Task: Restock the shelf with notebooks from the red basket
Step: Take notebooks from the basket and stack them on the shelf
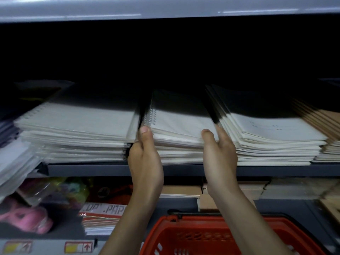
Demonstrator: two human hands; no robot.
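Note:
A middle stack of white spiral notebooks (176, 122) lies on the grey shelf (88, 169). My left hand (145, 159) grips its front left corner, thumb on the top cover by the spiral. My right hand (219, 155) holds the front right corner, thumb on top and fingers along the side. Both hands clasp the upper notebooks of that stack. Similar white stacks lie to its left (77, 126) and right (272, 131). The red basket (187, 236) sits below my forearms, and its inside looks bare where visible.
Brown-covered notebooks (323, 122) sit at the far right of the shelf. Plastic-wrapped items (14, 162) lean at the left. The lower shelf holds cardboard boxes (248, 190), a pink packet (27, 218) and wrapped pads (99, 221). A grey shelf board (165, 10) runs overhead.

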